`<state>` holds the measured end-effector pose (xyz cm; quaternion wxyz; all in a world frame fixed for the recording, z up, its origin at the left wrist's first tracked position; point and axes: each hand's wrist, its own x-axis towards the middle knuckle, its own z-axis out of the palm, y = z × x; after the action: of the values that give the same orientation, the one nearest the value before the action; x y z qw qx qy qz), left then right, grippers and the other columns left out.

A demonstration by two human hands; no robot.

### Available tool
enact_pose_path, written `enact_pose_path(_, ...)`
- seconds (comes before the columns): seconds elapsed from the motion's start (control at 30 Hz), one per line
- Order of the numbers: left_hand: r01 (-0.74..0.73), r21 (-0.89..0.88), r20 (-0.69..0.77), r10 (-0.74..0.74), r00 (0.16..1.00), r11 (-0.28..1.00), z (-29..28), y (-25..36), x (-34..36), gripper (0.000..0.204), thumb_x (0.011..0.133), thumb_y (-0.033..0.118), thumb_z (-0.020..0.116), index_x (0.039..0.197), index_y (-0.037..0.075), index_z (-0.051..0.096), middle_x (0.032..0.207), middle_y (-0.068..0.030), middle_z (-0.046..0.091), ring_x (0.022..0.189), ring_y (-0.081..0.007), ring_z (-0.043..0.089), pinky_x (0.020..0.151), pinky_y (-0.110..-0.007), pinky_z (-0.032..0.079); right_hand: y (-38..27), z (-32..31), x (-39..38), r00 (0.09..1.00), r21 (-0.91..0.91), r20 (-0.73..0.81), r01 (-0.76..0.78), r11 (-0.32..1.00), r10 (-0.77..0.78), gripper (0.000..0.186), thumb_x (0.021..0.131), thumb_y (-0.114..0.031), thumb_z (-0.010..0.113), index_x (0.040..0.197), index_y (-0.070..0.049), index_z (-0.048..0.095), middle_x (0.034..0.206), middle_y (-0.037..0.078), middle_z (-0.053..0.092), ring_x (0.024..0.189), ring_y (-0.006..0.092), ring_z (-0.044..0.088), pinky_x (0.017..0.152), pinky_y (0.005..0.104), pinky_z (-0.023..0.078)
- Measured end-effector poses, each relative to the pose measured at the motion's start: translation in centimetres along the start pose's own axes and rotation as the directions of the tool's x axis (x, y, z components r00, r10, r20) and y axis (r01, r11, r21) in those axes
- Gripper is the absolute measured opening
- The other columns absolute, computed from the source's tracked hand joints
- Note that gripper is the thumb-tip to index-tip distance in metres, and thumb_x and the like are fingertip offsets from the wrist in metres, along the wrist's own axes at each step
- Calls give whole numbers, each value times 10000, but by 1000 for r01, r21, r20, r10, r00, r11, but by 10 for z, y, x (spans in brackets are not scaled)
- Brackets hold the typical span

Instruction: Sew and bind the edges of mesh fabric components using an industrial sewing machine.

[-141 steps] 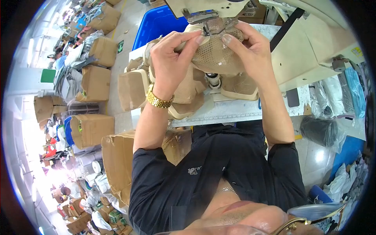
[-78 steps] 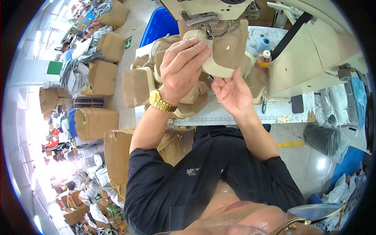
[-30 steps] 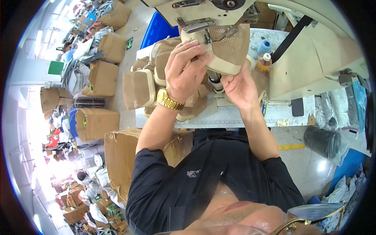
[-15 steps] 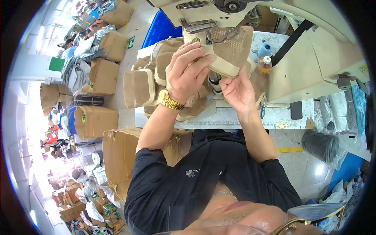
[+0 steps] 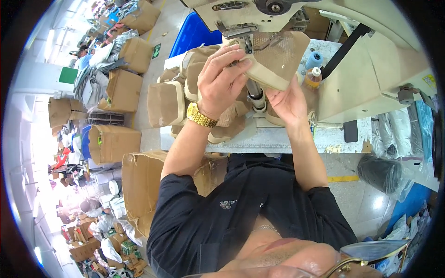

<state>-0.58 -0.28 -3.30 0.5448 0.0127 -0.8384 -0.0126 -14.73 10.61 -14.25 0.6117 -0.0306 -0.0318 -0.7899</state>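
Note:
A tan mesh shoe upper (image 5: 282, 58) with a cream band along its edge sits under the needle area of a sewing machine (image 5: 245, 16). My left hand (image 5: 222, 83), with a gold watch (image 5: 200, 116) on the wrist, presses its fingers on the cream band close to the presser foot. Holding the band's lower right edge from below is my right hand (image 5: 289, 102); its fingertips are partly hidden behind the upper. A metal post (image 5: 254, 89) stands beneath the piece, between my hands. Similar tan and cream uppers (image 5: 167, 102) lie piled beside my left hand.
On the white table (image 5: 278, 147) stand a blue thread spool (image 5: 314, 60) and a bottle of amber liquid (image 5: 313, 76); a dark phone-shaped object (image 5: 351, 131) lies near its right end. A blue bin (image 5: 195, 34) is behind. An open cardboard box (image 5: 143, 185) stands at the left.
The shoe upper has turned and shifted slightly to the right under the machine. My right hand has moved right with its edge, its fingers now further beneath; my left hand stays by the presser foot.

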Motion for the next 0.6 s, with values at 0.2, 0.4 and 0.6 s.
enact_pose_path(0.2,28,124,-20,-26,999,992,1,14,-7,273,666,-16,739,924,70,722,1043,-81,658,1023,-286,646,886,-413,554,-3,-3,-4,999,21,19,-48,999,48,344,959,-202,601,1276,-90,532,1248,93,624,1110,236,602,804,363,510)
enact_pose_path(0.4,30,93,-38,-27,999,995,1,12,-5,282,666,-28,737,929,71,725,1058,-83,661,1011,-283,651,861,-380,558,-1,-4,-6,995,17,85,-60,998,58,378,928,-178,627,1281,-90,528,1251,93,624,1111,222,601,801,361,499)
enact_pose_path(0.6,56,21,-45,-55,997,998,1,7,-5,295,674,-58,725,942,65,725,1068,-87,672,1024,-286,660,850,-362,561,5,-9,-11,989,2,120,-88,996,88,401,936,-203,583,1320,-120,502,1301,62,595,1132,200,582,808,381,473)
